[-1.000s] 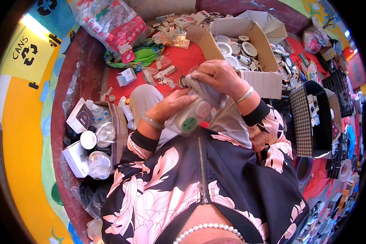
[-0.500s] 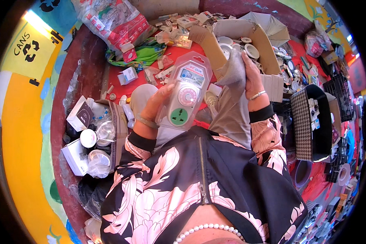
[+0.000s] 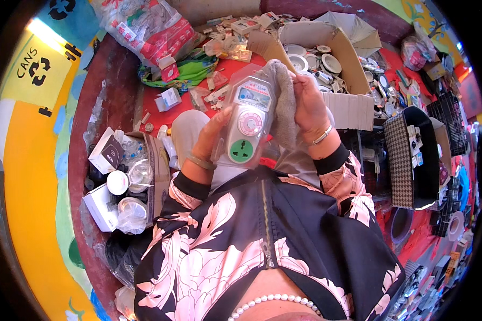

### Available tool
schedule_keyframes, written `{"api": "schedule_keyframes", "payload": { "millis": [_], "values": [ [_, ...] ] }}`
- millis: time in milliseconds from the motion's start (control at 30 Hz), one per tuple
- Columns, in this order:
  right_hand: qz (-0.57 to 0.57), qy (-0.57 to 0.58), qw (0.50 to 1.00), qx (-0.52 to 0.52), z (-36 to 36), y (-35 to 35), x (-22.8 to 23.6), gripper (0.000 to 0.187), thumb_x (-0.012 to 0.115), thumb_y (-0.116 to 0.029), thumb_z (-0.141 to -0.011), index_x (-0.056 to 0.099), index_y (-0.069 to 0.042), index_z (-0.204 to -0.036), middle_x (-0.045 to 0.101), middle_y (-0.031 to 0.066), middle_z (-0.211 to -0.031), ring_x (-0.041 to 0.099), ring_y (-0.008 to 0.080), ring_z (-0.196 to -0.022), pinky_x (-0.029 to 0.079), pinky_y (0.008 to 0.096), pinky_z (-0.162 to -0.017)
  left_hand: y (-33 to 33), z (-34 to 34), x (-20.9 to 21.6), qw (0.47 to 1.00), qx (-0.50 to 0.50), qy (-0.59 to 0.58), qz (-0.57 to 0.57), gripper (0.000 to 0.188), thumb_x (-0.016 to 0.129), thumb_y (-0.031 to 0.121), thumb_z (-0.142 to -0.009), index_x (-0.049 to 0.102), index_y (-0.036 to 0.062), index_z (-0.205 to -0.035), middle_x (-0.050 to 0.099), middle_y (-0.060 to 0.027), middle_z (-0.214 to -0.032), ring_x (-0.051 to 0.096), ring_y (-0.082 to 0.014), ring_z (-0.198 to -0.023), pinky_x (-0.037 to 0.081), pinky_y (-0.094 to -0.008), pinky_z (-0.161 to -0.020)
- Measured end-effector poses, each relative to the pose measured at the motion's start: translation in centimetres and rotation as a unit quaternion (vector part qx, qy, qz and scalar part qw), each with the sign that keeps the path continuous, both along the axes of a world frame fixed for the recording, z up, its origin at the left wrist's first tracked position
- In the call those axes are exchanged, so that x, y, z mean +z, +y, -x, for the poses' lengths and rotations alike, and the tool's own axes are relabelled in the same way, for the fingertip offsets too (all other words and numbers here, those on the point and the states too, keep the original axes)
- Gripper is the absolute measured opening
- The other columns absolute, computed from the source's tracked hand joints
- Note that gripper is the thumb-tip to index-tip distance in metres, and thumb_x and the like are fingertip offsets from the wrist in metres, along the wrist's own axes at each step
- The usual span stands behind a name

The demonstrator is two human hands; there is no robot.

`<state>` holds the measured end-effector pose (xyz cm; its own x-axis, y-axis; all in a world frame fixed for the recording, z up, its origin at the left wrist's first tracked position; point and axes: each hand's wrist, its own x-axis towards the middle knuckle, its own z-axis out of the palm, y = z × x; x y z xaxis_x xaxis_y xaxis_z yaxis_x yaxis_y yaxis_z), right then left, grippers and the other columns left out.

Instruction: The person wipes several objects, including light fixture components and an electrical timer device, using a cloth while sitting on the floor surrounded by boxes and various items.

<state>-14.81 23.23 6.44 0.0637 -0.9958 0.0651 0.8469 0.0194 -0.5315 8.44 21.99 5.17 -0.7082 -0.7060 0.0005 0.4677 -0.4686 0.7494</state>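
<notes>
In front of my lap I hold up a timer socket (image 3: 250, 123) in a clear plastic blister pack. It has a pink-ringed dial and a green outlet face. My left hand (image 3: 211, 134) grips the left edge of the pack, its far fingers hidden behind. On the other side my right hand (image 3: 308, 104) is closed on a grey cloth (image 3: 285, 104), which lies against the upper right edge of the pack.
An open cardboard box (image 3: 349, 111) of round white parts stands ahead to the right. A checked basket (image 3: 401, 160) is at my right, and a carton (image 3: 158, 174) with jars and small boxes at my left. A plastic bag (image 3: 155, 32) lies far left.
My right hand has brought the grey cloth left and nearer, from beside the cardboard box to the pack's edge. The pack has shifted slightly right.
</notes>
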Motion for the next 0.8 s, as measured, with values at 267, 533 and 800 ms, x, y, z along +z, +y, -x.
{"api": "schedule_keyframes", "payload": {
  "millis": [267, 533, 800],
  "values": [
    [0.01, 0.08, 0.996, 0.025, -0.8, 1.1, 1.1, 0.036, 0.053, -0.01, -0.087, 0.047, -0.003, -0.123, 0.058, 0.0061, -0.109, 0.058, 0.0133, -0.094, 0.049, 0.0258, -0.081, 0.6, 0.4, 1.4, 0.999, -0.026, -0.038, 0.023, 0.052, 0.051, 0.04, -0.086, 0.048, -0.0003, -0.118, 0.057, -0.0106, -0.109, 0.057, -0.0177, -0.097, 0.045, -0.0299, -0.085],
    [-0.041, 0.161, 0.981, -0.101, -3.4, 0.0, -1.5, 0.018, 0.056, -0.017, -0.089, 0.059, -0.005, -0.102, 0.062, 0.0003, -0.085, 0.058, 0.0082, -0.071, 0.047, 0.0206, -0.064, 1.1, 1.0, 0.1, 0.998, -0.025, -0.055, 0.011, 0.054, 0.051, 0.04, -0.087, 0.044, 0.0008, -0.124, 0.055, -0.0103, -0.114, 0.055, -0.0194, -0.101, 0.044, -0.0314, -0.089],
    [0.0, 0.433, 0.827, -0.359, -3.8, -2.5, -3.0, 0.031, 0.049, -0.023, -0.093, 0.06, 0.002, -0.078, 0.052, -0.0057, -0.065, 0.041, 0.0039, -0.06, 0.036, 0.0215, -0.053, 1.2, 2.1, -1.0, 0.995, 0.008, -0.066, 0.069, 0.055, 0.051, 0.042, -0.087, 0.044, 0.0011, -0.122, 0.055, -0.0107, -0.112, 0.056, -0.0204, -0.1, 0.044, -0.0323, -0.088]
  ]
}}
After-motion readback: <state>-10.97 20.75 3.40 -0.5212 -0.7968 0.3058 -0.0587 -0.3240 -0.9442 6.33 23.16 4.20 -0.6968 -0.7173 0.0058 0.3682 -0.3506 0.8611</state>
